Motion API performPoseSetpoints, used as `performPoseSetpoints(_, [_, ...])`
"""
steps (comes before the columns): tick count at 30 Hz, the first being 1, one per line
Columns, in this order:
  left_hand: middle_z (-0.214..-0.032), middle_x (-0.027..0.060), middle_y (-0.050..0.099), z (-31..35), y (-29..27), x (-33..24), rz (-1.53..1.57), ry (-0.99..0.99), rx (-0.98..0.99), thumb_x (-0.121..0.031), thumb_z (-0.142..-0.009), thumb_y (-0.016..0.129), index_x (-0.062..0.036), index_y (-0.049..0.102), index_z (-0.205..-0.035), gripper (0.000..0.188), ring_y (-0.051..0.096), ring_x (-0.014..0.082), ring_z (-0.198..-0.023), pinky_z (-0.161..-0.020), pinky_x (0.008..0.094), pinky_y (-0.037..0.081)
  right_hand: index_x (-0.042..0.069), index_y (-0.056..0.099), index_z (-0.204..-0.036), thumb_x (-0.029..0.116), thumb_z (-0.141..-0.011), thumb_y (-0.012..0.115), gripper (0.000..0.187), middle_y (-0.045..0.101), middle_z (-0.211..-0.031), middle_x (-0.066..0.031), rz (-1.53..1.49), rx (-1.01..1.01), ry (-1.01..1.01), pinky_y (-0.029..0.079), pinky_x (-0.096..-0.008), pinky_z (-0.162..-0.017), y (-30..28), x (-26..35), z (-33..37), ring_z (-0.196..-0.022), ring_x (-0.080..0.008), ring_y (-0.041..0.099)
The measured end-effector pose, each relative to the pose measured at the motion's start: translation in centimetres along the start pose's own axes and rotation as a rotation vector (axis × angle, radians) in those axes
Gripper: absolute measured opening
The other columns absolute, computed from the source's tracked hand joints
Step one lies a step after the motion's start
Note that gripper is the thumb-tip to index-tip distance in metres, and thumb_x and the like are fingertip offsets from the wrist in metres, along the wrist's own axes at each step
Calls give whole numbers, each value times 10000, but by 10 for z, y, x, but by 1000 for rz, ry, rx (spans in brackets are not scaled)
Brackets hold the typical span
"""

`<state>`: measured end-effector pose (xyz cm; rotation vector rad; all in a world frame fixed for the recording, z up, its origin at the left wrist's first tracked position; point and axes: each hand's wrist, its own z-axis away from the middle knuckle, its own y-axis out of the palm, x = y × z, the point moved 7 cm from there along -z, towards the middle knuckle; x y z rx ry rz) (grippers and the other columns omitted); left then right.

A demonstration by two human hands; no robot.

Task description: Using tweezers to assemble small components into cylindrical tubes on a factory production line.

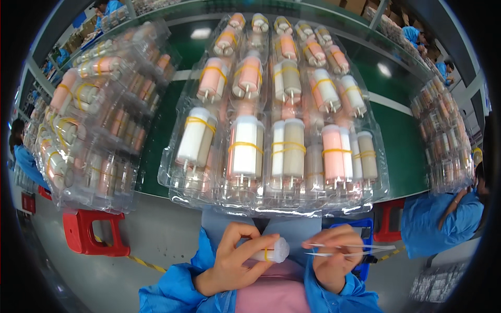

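Note:
My left hand (pixel 237 261) is closed round a small rubber-banded cylinder bundle (pixel 279 251), held above my lap. A whitish, rounded end of the bundle faces right, and my fingers cover much of its body. In my right hand (pixel 331 266) is a pair of thin silver tweezers (pixel 378 249), lying across the fingers, with one end toward the bundle but apart from it. Beyond both hands, a clear plastic tray (pixel 169 180) holds rows of pink, white and grey cylinders (pixel 245 146), grouped by yellow rubber bands, with metal pins pointing down.
The tray stands on a green worktop (pixel 404 172). Stacked trays of cylinders (pixel 122 130) rise at left, and another stack (pixel 443 141) at right. A red stool (pixel 78 235) stands lower left. At right sits a co-worker in a blue sleeve (pixel 438 224).

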<state>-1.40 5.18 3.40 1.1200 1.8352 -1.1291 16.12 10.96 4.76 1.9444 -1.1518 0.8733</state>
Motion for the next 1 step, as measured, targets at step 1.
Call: performPoseSetpoints(1, [-910, 84, 507, -2, -2, -4, -26, 31, 4, -51, -605, 768, -68, 681, -1080, 483, 517, 199, -817, -687, 295, 456, -51, 529, -1067, 232, -900, 613, 339, 606, -848, -190, -11, 11, -18, 559, -342, -752, 0, 1, -6, -797, -271, 669])
